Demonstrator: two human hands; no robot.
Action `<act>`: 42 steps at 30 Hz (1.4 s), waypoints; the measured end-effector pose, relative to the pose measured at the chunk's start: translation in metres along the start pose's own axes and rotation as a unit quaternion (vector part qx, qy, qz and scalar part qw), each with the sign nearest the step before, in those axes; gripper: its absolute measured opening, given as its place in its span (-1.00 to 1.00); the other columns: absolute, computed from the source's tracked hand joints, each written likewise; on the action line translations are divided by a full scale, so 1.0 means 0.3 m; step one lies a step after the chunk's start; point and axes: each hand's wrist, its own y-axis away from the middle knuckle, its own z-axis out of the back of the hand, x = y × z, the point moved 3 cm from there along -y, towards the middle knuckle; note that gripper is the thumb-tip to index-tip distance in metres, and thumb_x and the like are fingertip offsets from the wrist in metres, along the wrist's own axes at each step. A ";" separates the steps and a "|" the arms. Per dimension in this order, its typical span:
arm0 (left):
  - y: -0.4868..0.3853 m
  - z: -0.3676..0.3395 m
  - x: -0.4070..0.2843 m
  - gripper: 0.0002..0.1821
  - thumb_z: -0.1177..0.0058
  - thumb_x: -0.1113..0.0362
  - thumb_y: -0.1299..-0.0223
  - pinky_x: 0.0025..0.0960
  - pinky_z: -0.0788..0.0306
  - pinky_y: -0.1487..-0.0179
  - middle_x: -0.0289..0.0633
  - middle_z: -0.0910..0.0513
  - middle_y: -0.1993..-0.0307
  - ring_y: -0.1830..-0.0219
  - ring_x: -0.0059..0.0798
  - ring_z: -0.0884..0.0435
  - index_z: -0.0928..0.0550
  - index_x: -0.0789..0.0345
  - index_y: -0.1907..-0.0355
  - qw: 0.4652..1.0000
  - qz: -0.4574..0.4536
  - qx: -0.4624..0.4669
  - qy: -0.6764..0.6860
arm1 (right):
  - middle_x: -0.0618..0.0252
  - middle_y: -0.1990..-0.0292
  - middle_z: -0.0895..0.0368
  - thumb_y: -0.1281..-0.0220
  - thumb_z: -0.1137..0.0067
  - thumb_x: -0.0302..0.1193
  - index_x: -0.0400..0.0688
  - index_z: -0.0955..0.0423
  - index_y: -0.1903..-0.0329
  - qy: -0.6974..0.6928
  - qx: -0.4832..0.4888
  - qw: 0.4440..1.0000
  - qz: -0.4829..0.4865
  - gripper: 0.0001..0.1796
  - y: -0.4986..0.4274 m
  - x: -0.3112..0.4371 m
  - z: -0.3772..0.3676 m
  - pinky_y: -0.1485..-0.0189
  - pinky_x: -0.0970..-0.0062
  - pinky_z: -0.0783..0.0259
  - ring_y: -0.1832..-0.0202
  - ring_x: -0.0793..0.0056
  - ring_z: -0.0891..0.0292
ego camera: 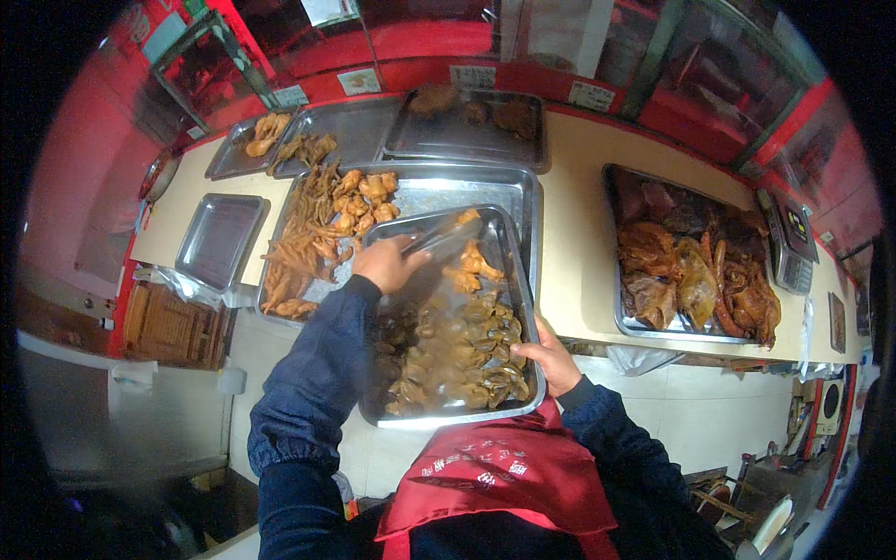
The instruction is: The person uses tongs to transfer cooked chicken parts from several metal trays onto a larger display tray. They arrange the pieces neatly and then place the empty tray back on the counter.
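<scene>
My left hand [387,266] is shut on a pair of tongs [442,236], blurred by motion, over the far part of a metal tray [396,231]. By the tongs' tips is an orange-brown piece of meat [467,217]; whether they grip it I cannot tell. My right hand [553,360] grips the tray's near right side, thumb over the rim. Brown, glossy cooked pieces [483,336] cover its near half, and a few orange-brown meat pieces [477,262] lie farther up. Its far end overlaps a larger metal tray [462,183] holding chicken feet [290,262] and orange-brown pieces [360,199].
Smaller trays [469,150] with some meat line the counter's back. At left lies another tray [222,238]. On the right, a tray of large cooked meats [672,276] stands beside a scale [791,241]. Framed glass panels [728,77] rise behind the counter [574,245].
</scene>
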 end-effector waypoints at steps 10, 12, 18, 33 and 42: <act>-0.001 0.147 0.294 -0.41 -0.08 -0.24 -0.29 -0.02 -0.53 0.09 0.08 -0.74 0.21 0.09 -0.01 -0.72 -0.60 0.22 -0.10 0.972 0.144 -0.154 -0.101 | 0.22 -0.29 -0.41 -0.26 -0.07 -0.66 -0.16 0.00 -0.55 -0.033 0.011 0.999 -0.040 -0.19 0.004 0.005 -0.005 -0.31 0.44 -0.35 -0.24 0.45 -0.42; 0.030 0.159 0.323 -0.43 -0.09 -0.22 -0.29 -0.01 -0.53 0.09 0.09 -0.74 0.21 0.09 0.00 -0.72 -0.59 0.20 -0.11 0.965 0.133 -0.193 -0.115 | 0.21 -0.29 -0.41 -0.27 -0.07 -0.65 -0.16 0.00 -0.55 -0.021 0.001 0.999 -0.042 -0.19 0.004 0.004 -0.002 -0.30 0.44 -0.35 -0.24 0.43 -0.42; 0.227 0.200 0.459 -0.49 -0.09 -0.14 -0.31 0.04 -0.51 0.08 0.05 -0.73 0.21 0.11 0.11 -0.68 -0.59 0.18 -0.12 0.983 0.131 -0.103 -0.071 | 0.18 -0.29 -0.41 -0.28 -0.07 -0.64 -0.16 0.00 -0.54 -0.046 0.014 0.998 -0.033 -0.20 0.022 0.018 -0.016 -0.29 0.40 -0.37 -0.24 0.42 -0.42; 0.238 0.034 0.550 -0.18 -0.10 -0.29 -0.27 -0.08 -0.49 -0.09 0.29 -0.68 0.12 0.01 0.08 -0.68 -0.58 0.55 -0.11 0.986 0.152 -0.038 0.048 | 0.14 -0.27 -0.46 -0.25 -0.03 -0.69 -0.13 0.01 -0.56 -0.060 -0.005 0.997 -0.038 -0.17 0.104 0.090 -0.020 -0.23 0.38 -0.46 -0.22 0.38 -0.48; 0.306 0.057 0.389 -0.33 -0.02 -0.31 -0.30 -0.04 -0.55 0.17 0.05 -0.73 0.32 0.23 -0.02 -0.73 -0.64 0.35 0.07 0.985 0.106 -0.035 -0.128 | 0.23 -0.21 -0.54 -0.17 -0.13 -0.57 -0.17 -0.21 -0.47 -0.013 -0.063 0.998 -0.008 -0.24 0.164 0.049 0.058 -0.27 0.37 -0.38 -0.20 0.38 -0.48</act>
